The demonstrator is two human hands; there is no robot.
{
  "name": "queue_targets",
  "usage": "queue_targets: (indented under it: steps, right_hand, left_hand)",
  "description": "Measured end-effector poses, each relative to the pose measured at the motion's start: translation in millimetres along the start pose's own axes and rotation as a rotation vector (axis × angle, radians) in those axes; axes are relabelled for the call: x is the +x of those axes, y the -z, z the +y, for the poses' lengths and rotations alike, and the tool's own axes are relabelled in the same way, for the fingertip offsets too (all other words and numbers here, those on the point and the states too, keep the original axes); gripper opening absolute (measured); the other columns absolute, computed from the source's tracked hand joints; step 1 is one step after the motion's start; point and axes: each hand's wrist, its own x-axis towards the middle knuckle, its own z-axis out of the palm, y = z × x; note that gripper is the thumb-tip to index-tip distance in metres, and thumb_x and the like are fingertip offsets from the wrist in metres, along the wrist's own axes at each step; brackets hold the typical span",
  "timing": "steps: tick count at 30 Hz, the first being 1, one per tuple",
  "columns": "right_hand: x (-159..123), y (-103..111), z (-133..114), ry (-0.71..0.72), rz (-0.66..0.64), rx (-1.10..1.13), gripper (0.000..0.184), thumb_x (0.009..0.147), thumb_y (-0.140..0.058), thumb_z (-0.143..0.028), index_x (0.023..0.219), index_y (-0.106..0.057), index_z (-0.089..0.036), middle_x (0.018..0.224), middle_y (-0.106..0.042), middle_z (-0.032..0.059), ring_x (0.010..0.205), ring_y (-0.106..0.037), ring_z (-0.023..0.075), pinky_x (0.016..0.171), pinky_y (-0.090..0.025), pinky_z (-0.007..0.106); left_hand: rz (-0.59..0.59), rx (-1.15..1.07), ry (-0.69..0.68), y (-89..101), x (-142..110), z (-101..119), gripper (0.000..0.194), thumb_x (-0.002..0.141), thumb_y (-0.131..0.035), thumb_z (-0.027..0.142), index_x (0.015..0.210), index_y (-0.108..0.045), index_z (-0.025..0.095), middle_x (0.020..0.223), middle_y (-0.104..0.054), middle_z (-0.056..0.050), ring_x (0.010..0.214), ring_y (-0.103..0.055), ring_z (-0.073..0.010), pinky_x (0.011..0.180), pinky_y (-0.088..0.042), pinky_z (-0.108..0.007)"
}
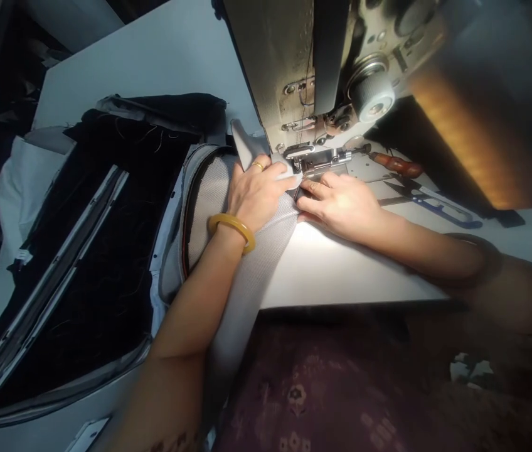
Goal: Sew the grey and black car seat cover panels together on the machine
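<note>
The white table [341,270] runs out of view at the left and right, and its near edge gives way to a dark patterned cloth [341,389] whose motifs are dim and hard to read. On the left side of the table lies a big heap of black fabric [101,251] with pale strips across it, its lower end cut off by the picture edge and its folds lost in shadow. The sewing machine [303,63] fills the top, its upper body cropped and its right side blurred into a warm glare. The grey mesh fabric piece [242,263] drapes from under the presser foot [301,160] down over the table's near edge, its far end hidden below the machine head. The left hand [259,194], with a yellow bangle [232,227] on the wrist and a ring, lies flat with fingers spread on the mesh just beside the foot. The right hand [341,204] presses flat on the mesh's edge, its fingertips meeting the left's at the foot; the needle cannot be made out. Behind it lie blue-handled scissors [440,206] and a wooden-handled tool [398,166], its tip hidden.
</note>
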Motion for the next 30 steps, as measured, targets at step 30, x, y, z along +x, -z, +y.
queue_targets:
  steps: [30]
  right_hand:
    - [3, 7, 7, -0.019, -0.006, 0.043, 0.046, 0.099, -0.027, -0.044, 0.091, -0.065, -0.018, 0.101, -0.067, 0.006, 0.081, -0.049, 0.0197, 0.061, -0.02, 0.032]
  left_hand:
    - [-0.096, 0.047, -0.231, 3.5, 20, -6, 0.026, 0.086, -0.041, 0.013, 0.087, -0.067, 0.019, 0.091, -0.064, -0.005, 0.095, -0.057, -0.0245, 0.084, -0.039, -0.043]
